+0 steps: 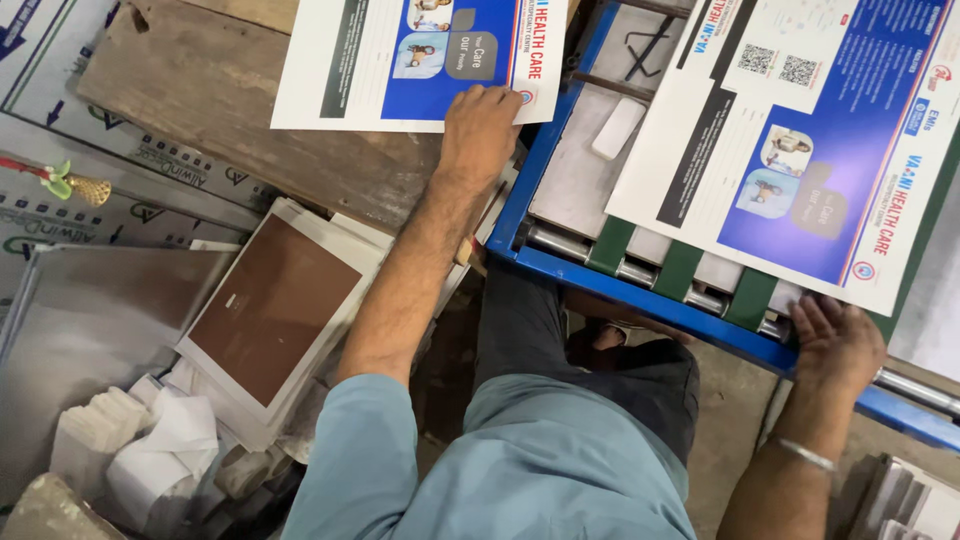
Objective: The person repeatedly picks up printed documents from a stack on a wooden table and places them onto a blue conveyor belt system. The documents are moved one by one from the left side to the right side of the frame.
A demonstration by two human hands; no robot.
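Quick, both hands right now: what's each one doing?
Left hand: fingers bent, pressing on the near edge of a printed sheet lying on the wooden board.
Right hand: gripping the near corner of the other printed sheet on the blue machine.

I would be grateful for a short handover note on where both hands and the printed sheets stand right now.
Left hand: fingers flat on the lower edge of a printed sheet lying on the wooden board.
Right hand: at the bottom corner of a second printed sheet that lies on the blue machine frame, over its green belts.
Done: one sheet is on the board.
Left: the second sheet is on the machine.
Beside the left arm: a stack of brown-faced plates.
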